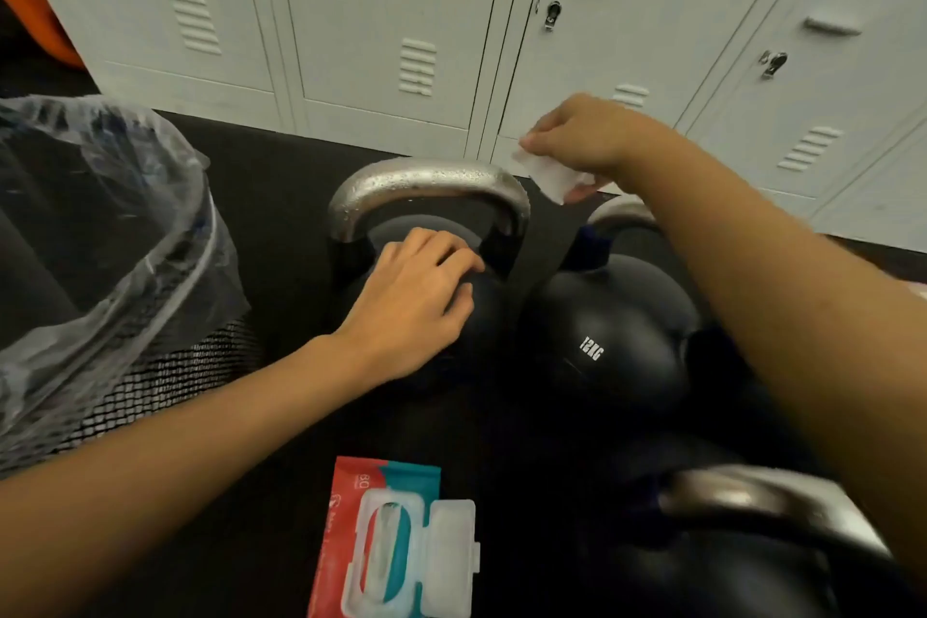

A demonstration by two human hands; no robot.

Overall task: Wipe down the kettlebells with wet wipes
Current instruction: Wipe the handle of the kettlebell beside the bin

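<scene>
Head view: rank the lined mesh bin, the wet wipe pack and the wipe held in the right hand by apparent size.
1. Lined mesh bin, though cut off by the frame.
2. Wet wipe pack, nearer the camera.
3. Wipe in the right hand.

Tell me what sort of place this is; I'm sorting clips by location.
Most likely a gym locker area: a row of grey metal lockers stands along the wall, and black kettlebells, one marked 12KG, sit on dark rubber-like flooring in front of them.
</scene>
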